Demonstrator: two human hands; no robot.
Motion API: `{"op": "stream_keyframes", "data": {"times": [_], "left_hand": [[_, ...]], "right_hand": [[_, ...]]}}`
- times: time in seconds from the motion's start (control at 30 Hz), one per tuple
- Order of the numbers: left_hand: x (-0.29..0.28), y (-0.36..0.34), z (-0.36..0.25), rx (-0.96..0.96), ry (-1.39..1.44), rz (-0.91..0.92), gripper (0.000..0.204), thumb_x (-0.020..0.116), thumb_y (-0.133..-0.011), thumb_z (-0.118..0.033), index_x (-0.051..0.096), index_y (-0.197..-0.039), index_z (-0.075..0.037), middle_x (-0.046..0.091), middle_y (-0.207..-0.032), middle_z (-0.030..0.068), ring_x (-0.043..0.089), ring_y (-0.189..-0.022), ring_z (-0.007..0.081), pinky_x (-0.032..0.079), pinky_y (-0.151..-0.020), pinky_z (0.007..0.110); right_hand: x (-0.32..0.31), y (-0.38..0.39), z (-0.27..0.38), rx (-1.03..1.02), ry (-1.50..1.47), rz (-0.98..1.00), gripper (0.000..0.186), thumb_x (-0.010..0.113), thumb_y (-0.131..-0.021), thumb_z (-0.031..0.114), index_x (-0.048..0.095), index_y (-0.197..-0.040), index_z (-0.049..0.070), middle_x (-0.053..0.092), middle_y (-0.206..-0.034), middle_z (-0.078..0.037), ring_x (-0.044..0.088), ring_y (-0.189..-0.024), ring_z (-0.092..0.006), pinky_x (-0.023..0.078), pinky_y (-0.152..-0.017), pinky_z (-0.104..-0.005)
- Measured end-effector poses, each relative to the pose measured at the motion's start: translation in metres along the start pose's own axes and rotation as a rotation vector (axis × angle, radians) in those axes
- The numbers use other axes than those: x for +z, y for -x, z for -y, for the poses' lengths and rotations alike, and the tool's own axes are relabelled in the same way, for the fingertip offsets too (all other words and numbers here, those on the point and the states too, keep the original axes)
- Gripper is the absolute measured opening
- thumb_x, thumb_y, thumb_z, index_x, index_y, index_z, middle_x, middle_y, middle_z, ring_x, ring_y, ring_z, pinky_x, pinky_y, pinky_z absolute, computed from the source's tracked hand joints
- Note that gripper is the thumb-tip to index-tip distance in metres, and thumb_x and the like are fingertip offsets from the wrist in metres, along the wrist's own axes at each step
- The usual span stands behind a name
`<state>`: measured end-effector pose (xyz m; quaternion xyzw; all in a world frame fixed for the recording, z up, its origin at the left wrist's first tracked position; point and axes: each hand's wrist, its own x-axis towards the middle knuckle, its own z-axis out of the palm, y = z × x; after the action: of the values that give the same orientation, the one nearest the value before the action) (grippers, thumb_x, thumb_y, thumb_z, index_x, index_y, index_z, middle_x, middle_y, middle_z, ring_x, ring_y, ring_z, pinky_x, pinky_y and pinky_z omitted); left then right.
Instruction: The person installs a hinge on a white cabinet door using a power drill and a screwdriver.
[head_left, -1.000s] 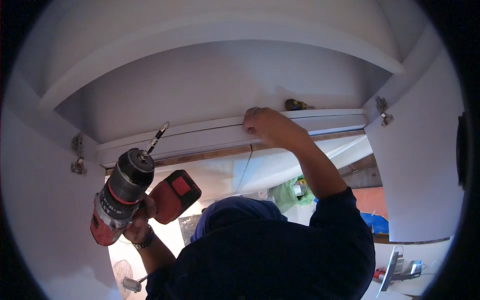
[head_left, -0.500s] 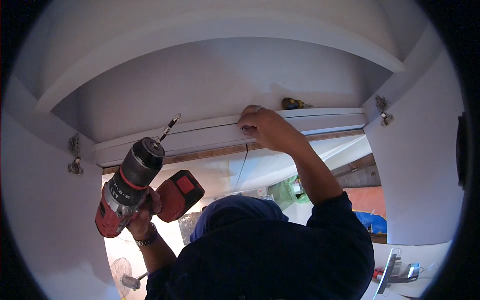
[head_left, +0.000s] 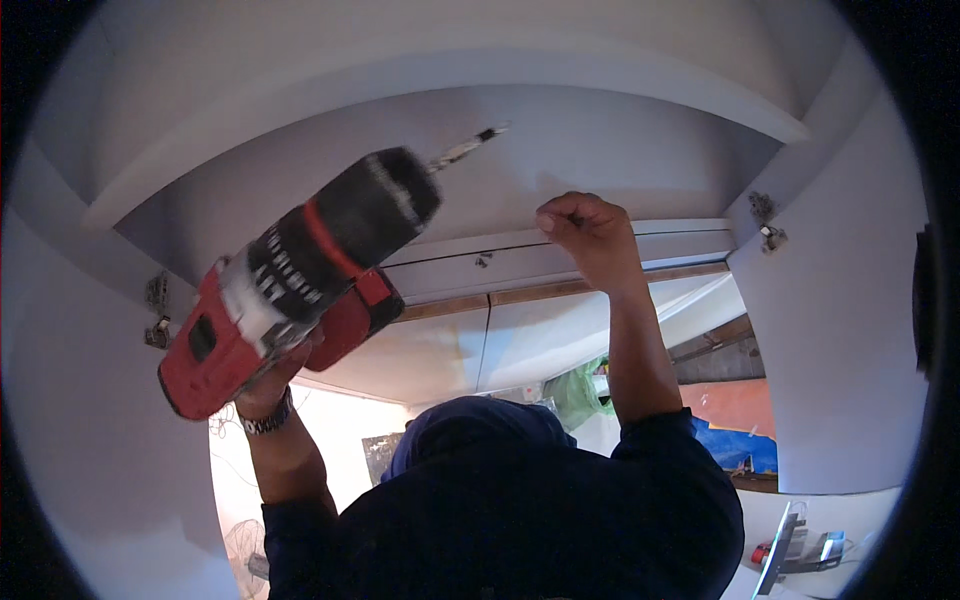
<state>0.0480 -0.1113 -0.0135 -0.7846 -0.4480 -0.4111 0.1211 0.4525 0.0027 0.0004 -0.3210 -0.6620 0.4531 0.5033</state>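
White cabinet panels (head_left: 840, 350) flank both hands. Left hand (head_left: 273, 388) grasps the red-and-black drill (head_left: 320, 245), apparently bearing its weight. Right hand (head_left: 597, 232) is curled; contents cannot be determined. Small screws (head_left: 483, 260) lie left of it, presumably for reach.

To the right of the right fingers (head_left: 587, 207), a right hinge (head_left: 770, 236) is jutting out; a left hinge (head_left: 157, 330) is sitting left of the left fingers (head_left: 293, 360). Well below the right fingers, a green bag (head_left: 576, 398) is bulging. Farther right and down from them, an orange patch (head_left: 722, 402) is showing above a blue sheet (head_left: 742, 450), and a screen (head_left: 775, 550) is leaning. Below the left fingers, a fan (head_left: 258, 566) is peeking out.
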Motion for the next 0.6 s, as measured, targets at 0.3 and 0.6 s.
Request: {"op": "stream_keyframes", "data": {"times": [0.3,0.6], "left_hand": [[0.045,-0.075,-0.032,-0.16,0.903,0.17,0.055,0.077,-0.08,-0.019,0.054,-0.129,-0.01,0.062,-0.125,0.0057,0.06,-0.114,0.02,0.05,-0.092,0.035],[0.046,-0.117,-0.079,0.133,0.557,-0.1,0.039,0.082,-0.073,-0.022,0.069,-0.108,-0.012,0.071,-0.101,0.0043,0.07,-0.087,0.0233,0.056,-0.073,0.037]], "right_hand": [[0.025,0.01,0.055,-0.288,-0.135,0.241,0.067,0.078,-0.076,0.003,0.046,-0.135,0.006,0.055,-0.126,-0.009,0.056,-0.111,-0.02,0.049,-0.09,-0.0352],[0.046,0.008,0.072,-0.357,-0.591,0.137,0.05,0.073,-0.086,0.014,0.047,-0.129,0.006,0.06,-0.121,-0.01,0.062,-0.108,-0.0238,0.056,-0.083,-0.039]]}}
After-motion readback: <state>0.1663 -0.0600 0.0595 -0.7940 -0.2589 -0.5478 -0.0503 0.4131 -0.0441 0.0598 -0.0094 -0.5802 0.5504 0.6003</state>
